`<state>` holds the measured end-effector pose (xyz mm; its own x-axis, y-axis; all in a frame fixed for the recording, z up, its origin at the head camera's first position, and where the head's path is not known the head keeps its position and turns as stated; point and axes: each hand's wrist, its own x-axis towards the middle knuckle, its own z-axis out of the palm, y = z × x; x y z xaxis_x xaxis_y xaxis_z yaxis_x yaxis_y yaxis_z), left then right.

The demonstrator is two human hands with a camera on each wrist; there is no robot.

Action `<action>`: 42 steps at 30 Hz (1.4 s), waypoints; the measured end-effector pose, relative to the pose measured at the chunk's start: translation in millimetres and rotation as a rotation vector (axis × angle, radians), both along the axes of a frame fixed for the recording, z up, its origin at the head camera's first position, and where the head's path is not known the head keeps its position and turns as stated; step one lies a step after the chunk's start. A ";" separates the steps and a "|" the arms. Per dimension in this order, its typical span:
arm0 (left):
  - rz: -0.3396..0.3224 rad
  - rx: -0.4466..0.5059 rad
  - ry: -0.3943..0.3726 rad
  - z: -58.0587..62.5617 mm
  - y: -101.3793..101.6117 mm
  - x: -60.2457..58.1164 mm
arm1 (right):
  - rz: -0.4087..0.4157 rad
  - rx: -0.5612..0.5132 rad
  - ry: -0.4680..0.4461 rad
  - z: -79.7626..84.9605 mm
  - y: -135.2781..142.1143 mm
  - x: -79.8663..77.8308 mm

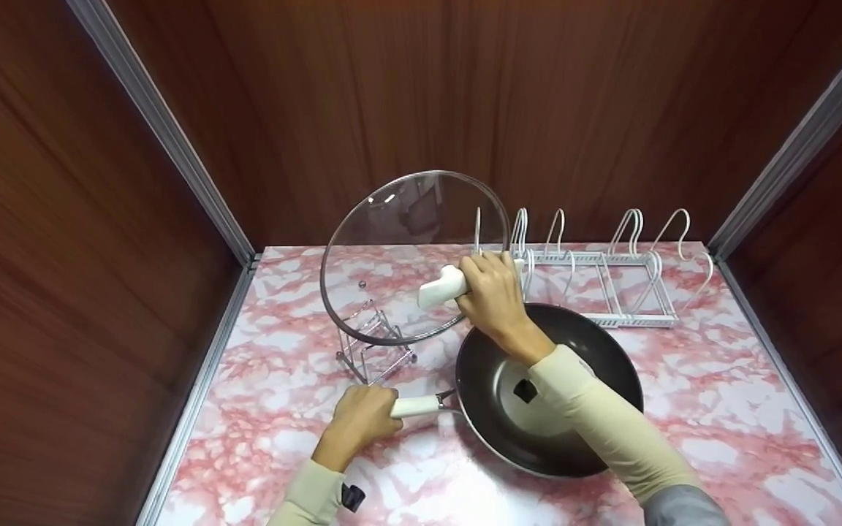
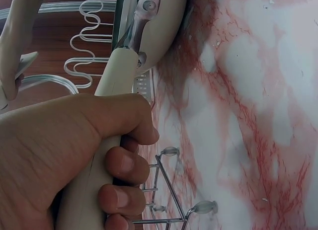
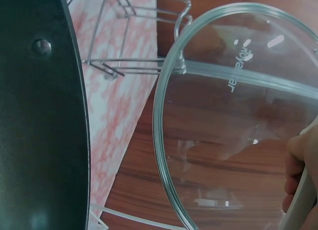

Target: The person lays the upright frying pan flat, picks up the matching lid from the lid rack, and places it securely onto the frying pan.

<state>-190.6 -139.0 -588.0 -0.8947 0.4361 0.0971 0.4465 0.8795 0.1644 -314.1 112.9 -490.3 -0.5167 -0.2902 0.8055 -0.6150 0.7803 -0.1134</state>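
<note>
A deep dark frying pan [image 1: 490, 431] is at the centre right of the head view, its cream handle [image 1: 417, 406] pointing left. My left hand [image 1: 365, 418] grips that handle; in the left wrist view the fingers [image 2: 124, 163] curl round it. Above and beyond the pan, a round clear glass lid [image 1: 399, 234] with a metal rim stands tilted up in the air. With my right hand [image 1: 495, 296] I hold the lid by its white handle [image 1: 439, 287], my forearm crossing over the pan. The right wrist view shows the lid's glass [image 3: 223, 130] beside the dark pan [image 3: 39, 140].
A white wire rack [image 1: 636, 320] with upright loops stands at the back right, behind the pan. A small chrome wire rack [image 1: 371, 351] sits left of the pan, partly seen through the lid. Wooden panels [image 1: 304, 109] enclose the pink-and-white marbled table [image 1: 267, 409].
</note>
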 end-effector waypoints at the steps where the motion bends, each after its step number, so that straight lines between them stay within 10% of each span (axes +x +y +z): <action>1: 0.000 0.002 0.001 0.2 -0.2 -0.1 | -0.001 -0.004 -0.002 0.1 1.1 0.0; 42: 0.004 -0.005 0.010 0.9 0.9 1.4 | -0.011 0.014 -0.005 3.9 26.6 14.2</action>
